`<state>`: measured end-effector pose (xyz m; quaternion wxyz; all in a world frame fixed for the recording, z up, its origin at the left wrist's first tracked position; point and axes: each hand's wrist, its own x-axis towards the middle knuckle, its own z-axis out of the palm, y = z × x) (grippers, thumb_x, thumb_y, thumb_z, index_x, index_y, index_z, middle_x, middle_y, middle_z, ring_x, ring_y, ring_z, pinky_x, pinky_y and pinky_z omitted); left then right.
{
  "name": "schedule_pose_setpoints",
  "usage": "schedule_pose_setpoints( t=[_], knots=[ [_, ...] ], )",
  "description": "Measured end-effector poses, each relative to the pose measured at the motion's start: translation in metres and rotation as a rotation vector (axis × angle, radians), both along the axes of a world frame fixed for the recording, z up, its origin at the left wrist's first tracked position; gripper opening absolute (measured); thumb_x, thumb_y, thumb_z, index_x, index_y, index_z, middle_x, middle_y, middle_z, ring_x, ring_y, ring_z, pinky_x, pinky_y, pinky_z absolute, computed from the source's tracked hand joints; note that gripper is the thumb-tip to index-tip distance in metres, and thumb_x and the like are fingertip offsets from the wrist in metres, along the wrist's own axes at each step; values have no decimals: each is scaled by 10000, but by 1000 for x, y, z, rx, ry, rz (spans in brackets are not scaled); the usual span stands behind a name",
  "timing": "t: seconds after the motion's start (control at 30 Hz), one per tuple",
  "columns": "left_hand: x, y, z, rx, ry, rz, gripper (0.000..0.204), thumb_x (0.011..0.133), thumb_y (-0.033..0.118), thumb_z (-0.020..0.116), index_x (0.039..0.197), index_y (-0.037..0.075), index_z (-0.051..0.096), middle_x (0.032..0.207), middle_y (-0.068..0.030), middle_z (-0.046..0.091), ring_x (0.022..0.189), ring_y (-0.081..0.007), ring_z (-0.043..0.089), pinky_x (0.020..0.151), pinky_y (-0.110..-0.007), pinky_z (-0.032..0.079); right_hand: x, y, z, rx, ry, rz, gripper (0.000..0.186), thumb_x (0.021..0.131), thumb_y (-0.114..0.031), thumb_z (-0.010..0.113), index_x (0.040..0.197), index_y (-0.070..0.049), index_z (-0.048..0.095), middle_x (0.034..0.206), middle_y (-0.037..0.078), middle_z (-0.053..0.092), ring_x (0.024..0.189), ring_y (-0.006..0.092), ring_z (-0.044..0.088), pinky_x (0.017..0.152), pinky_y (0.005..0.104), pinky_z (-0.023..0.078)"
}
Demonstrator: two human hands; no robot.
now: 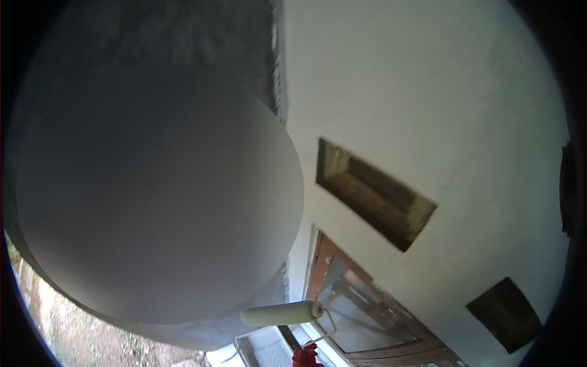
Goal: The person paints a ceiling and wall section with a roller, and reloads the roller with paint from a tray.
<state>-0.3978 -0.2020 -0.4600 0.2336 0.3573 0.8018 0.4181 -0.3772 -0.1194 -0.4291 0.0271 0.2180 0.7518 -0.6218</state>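
1. Cream wall [428, 110] fills the right side; a rough dark grey surface [183, 37] meets it along a ragged edge. Sunlit ground [79, 330] lower left.
2. Slanted recess [367, 196] in the wall; below it, a brown-framed glass panel [373, 312]. Round grey blur covers much of the left.
3. Pale tray [272, 356] at the lower edge, ridged floor; paint inside, cannot tell.
4. Paint roller [278, 314] just above the tray from here, sleeve nearly level, wire bending down near a red piece [307, 356].
5. Neither hand shows; grip, cannot tell.
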Motion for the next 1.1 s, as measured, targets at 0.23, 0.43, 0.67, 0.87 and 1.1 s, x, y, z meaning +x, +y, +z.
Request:
schedule_pose_setpoints(
  t=[0.23, 0.43, 0.67, 0.87, 1.1],
  knots=[
    [19, 50, 210, 326, 380, 83, 276, 843, 120, 529, 1117, 133, 550, 947, -91, 536, 895, -284, 539, 711, -376, 454, 35, 13, 85, -66, 53, -284, 452, 853, -358, 580, 1170, -47, 497, 1065, 170, 583, 986, 306, 573, 824, 351, 467],
    [9, 55, 253, 331, -403, -335, 276, 947, 176, 390, 791, 10, 545, 805, -124, 635, 764, -213, 609, 741, -324, 474, 69, 11, 107, -123, 116, -441, 458, 858, -352, 577, 1186, -46, 480, 1071, 165, 580, 984, 298, 572, 823, 347, 467],
    [41, 77, 188, 201, -537, -282, 257, 978, 192, 396, 792, 24, 455, 652, -65, 537, 706, -182, 580, 700, -339, 474, 98, 0, 101, -194, 137, -559, 467, 864, -344, 572, 1203, -44, 461, 1079, 160, 576, 982, 288, 571, 822, 343, 467],
    [61, 81, 141, 128, -619, -335, 239, 971, 160, 404, 775, 27, 434, 628, -63, 510, 676, -193, 570, 689, -335, 477, 112, -12, 90, -267, 136, -635, 475, 869, -337, 569, 1219, -42, 444, 1085, 155, 573, 980, 279, 570, 821, 339, 466],
    [54, 76, 121, -19, -587, -459, 246, 974, 188, 410, 784, 35, 444, 631, -68, 523, 622, -193, 552, 626, -333, 463, 107, -22, 78, -331, 137, -712, 484, 874, -330, 565, 1237, -41, 424, 1092, 150, 570, 978, 270, 569, 820, 335, 466]
  ],
)
